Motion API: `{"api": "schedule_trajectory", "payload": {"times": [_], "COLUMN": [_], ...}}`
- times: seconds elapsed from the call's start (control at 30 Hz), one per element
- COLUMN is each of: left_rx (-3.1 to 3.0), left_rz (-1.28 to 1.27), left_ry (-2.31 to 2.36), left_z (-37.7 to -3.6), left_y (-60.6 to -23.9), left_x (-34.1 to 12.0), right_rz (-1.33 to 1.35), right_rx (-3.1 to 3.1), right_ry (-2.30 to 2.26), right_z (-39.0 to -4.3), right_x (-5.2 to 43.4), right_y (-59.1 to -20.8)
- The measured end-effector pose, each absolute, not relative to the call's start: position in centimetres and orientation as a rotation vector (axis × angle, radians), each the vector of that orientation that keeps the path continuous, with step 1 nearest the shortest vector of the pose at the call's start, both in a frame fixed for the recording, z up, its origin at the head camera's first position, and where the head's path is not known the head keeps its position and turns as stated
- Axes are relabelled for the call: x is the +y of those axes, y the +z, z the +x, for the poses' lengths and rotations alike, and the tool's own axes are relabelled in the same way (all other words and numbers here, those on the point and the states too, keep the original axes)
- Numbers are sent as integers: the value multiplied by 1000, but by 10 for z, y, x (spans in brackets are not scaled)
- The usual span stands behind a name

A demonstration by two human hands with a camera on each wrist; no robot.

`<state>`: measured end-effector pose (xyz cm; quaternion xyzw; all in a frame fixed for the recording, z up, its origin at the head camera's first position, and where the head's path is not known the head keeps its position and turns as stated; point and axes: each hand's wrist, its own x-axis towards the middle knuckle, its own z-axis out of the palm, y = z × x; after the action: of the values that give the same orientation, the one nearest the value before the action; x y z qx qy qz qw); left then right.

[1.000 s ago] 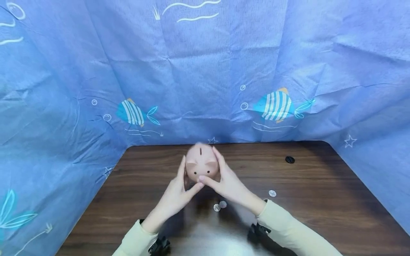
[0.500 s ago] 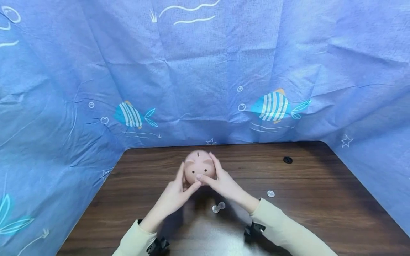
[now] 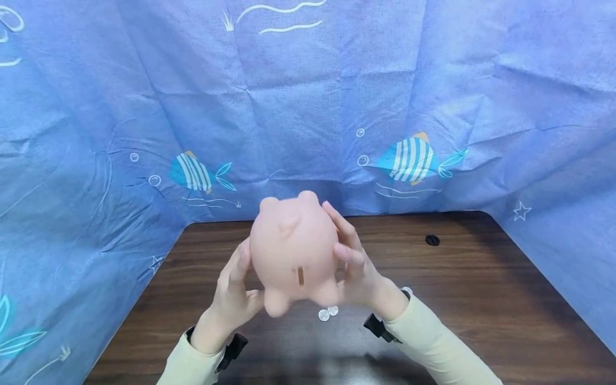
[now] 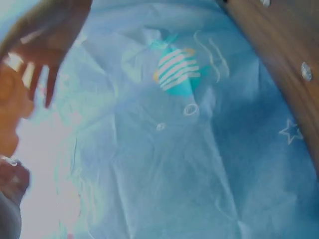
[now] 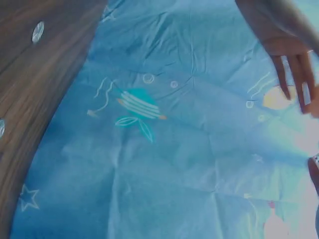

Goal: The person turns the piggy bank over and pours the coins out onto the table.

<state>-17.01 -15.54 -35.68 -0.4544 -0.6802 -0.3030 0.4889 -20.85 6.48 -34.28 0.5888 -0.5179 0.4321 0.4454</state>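
Note:
A pink piggy bank (image 3: 293,246) is held in the air between both hands, large in the head view. Its rear faces the camera: two feet point up, the little curled tail sits below them, and the coin slot (image 3: 301,276) is near the bottom, above two ears. My left hand (image 3: 231,294) grips its left side, thumb low by the ear. On the other side my right hand (image 3: 361,267) holds it with bent fingers. The bank's face and underside are hidden. In the left wrist view, the piggy bank (image 4: 10,109) appears only at the edge.
Two silver coins (image 3: 324,315) lie together on the brown wooden table (image 3: 481,299) below the bank. Another coin (image 3: 407,290) is partly covered by the right wrist. A black round disc (image 3: 432,240) lies at the back right. Blue fish-print cloth (image 3: 298,107) surrounds the table.
Both hands have raised the piggy bank from low over the table toward the camera and tipped it over, so its rear shows instead of its face. The coins and black disc stay put.

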Motion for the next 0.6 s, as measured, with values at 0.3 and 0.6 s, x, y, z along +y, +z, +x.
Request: {"api": "schedule_trajectory", "payload": {"times": [0.3,0.6], "left_rx": [-2564,-2712], "left_rz": [-408,-369], "left_ry": [-1451,-1364], "left_z": [-178,-190], "left_y": [-416,-421], "left_x": [-149,-156], "right_rz": [748,695], "right_rx": [-2491,-2734], "right_ry": [1642,1745], "right_z": [-222,-233], "right_x": [58,68], "right_y": [-414,-415]}}
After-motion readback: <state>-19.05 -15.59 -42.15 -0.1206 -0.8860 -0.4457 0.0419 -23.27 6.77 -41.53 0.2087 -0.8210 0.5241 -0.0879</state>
